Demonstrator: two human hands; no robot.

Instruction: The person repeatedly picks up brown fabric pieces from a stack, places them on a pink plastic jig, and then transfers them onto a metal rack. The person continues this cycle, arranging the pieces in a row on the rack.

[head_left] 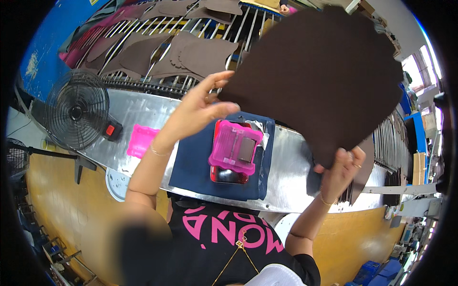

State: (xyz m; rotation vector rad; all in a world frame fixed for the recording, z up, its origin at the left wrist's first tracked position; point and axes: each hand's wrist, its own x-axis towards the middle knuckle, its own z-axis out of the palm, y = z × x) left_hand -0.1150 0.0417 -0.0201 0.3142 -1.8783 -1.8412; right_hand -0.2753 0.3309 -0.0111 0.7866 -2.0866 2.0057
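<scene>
Got a big dark brown sheet (319,81) up in the air, matte and flat, leather-like to look at, with a wavy scalloped rim on the far right side and smoother sides running down to a point near me. My left hand (202,107) is pinching its left tip between thumb and curled fingers, and my right hand (341,171) is pinching that bottom point. It hangs above the right half of the worktop (291,186), a shiny, smudgy metal one, and covers part of the far edge.

By the near edge, around the middle, there's a dark navy sheet (193,169) lying flat, roughly rectangular. On it sits a see-through pink plastic tray (224,143) with a wavy outline and a small brown rectangle (246,149) inside, resting on a glossy red-and-black slab (229,177). A second pink tray (143,140) lies toward the left end, just beside a round wire-cage fan (75,112) at the left corner. Past the far edge, curvy brown cut pieces (207,53) overlap on a rack of thin metal bars (244,28), some with scalloped sides.
</scene>
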